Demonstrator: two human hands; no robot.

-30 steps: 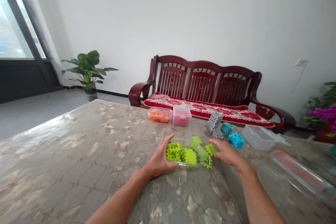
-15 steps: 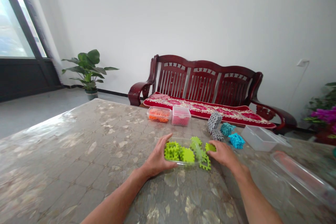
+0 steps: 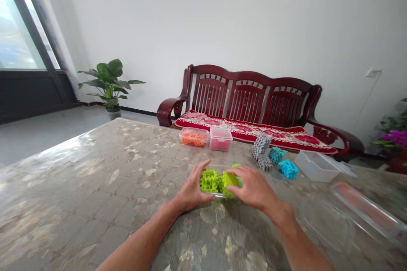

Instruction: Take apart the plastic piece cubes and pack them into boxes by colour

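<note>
My left hand [image 3: 194,186] grips the left end of a clear plastic container [image 3: 219,196], thumb on the near side and fingers on the far side. Inside it lie lime-green interlocking toy pieces [image 3: 210,181]. Over the container's right part, my right hand [image 3: 254,186] is closed on a flat lime-green toy piece [image 3: 229,180] with notched edges. Another green piece [image 3: 236,165] peeks out behind the right fingers; the rest of that side is hidden by the hand.
Behind stand a box of orange pieces [image 3: 193,137] and a pink-filled box [image 3: 220,139]. To the right are a grey knobbly shape [image 3: 261,152], blue clusters [image 3: 288,169], an open clear box [image 3: 316,167], a clear lid [image 3: 329,224] and a long clear container [image 3: 365,207].
My right hand has moved left with the green piece, from beside the container to above its right part. My left hand keeps its hold. The view has shifted slightly.
</note>
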